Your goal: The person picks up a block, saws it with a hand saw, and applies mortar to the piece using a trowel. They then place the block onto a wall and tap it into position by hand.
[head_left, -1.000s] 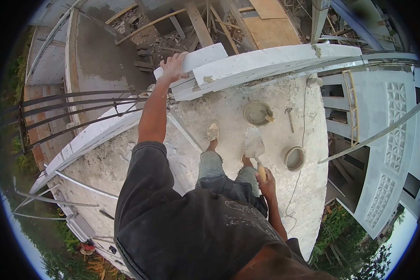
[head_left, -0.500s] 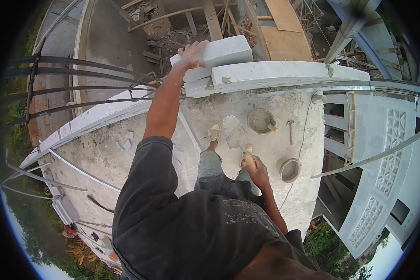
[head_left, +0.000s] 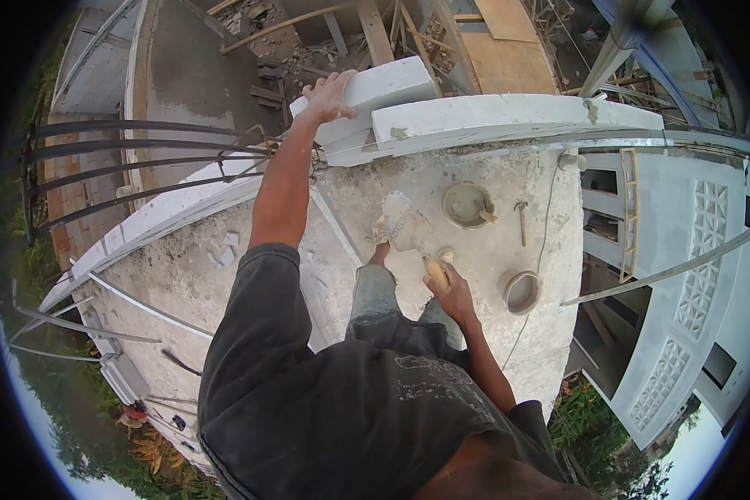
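My left hand (head_left: 329, 97) rests with spread fingers on the near side of a white block (head_left: 392, 87) at the top of the low wall. My right hand (head_left: 451, 292) is closed round the wooden handle of a trowel (head_left: 404, 223), whose wide blade is pale with mortar. Beyond the blade stands a round bucket of mortar (head_left: 465, 205) with a handle poking over its rim. A long white block course (head_left: 508, 115) runs right from the loose block.
A hammer (head_left: 522, 223) and a second bucket (head_left: 522, 293) lie to the right on the concrete slab (head_left: 408, 179). Black bars (head_left: 158, 129) cross the left. A metal strip (head_left: 154, 307) lies on the slab. Past the wall is a drop with rubble. Far lower left is a person (head_left: 131, 415).
My left hand and the white block have shifted slightly left in view. The trowel has moved left and its blade has turned a little.
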Available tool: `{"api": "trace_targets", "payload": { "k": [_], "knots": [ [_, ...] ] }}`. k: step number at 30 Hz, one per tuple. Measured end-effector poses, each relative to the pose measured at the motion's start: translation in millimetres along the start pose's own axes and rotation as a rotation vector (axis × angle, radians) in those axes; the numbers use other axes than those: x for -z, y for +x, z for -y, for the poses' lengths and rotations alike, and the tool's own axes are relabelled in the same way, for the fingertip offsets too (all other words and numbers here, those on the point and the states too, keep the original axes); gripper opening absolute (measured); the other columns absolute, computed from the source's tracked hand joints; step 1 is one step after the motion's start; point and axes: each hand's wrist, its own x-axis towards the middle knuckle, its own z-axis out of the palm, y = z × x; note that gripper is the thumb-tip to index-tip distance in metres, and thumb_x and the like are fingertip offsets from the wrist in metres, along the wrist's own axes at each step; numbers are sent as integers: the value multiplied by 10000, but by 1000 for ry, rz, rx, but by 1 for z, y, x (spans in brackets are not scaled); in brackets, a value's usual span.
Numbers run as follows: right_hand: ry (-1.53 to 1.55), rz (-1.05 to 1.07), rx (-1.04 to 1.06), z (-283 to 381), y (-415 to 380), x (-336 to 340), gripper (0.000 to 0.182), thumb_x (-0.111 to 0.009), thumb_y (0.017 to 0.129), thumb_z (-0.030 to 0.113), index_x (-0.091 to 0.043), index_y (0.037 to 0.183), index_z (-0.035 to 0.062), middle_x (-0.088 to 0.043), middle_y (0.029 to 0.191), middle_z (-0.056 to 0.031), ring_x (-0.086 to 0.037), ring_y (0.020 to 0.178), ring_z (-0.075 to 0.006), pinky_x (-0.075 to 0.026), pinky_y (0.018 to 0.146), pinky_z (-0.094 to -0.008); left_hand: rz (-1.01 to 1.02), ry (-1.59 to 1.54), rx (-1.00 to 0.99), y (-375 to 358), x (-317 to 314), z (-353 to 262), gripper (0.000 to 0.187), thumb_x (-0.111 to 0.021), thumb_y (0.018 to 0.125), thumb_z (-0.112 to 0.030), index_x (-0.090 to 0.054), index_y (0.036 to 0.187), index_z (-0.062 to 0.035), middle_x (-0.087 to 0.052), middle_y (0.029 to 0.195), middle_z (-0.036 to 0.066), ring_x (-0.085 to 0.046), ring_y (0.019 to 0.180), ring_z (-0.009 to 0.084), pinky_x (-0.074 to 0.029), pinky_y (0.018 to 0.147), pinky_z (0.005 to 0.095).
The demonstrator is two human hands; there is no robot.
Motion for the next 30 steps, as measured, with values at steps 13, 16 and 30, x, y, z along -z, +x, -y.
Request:
{"api": "trace_targets", "payload": {
  "k": [13,16,30],
  "knots": [
    [892,433,-461,71,136,-48,353,-607,958,413,-564,1019,67,-577,793,-55,-528,565,-121,-416,459,-261,-28,38,-61,5,-9,-2,1032,-856,520,-258,-420,1454,-301,-518,1352,67,-445,1290,356,-247,1031,612],
    [873,381,-449,76,166,-54,355,-613,954,415,-552,1042,76,-583,801,-53,-538,576,-123,-418,458,-261,-23,37,-54,4,-8,-2,1033,-855,523,-255,-417,1457,-294,-516,1352,68,-444,1291,356,-249,1030,614],
    [927,296,-523,94,227,-79,314,-651,942,360,-563,1084,94,-580,808,-58,-535,562,-128,-443,456,-269,-33,41,-54,4,-12,1,1014,-842,543,-260,-412,1462,-288,-516,1349,73,-454,1256,348,-253,1027,583]
  ]
}}
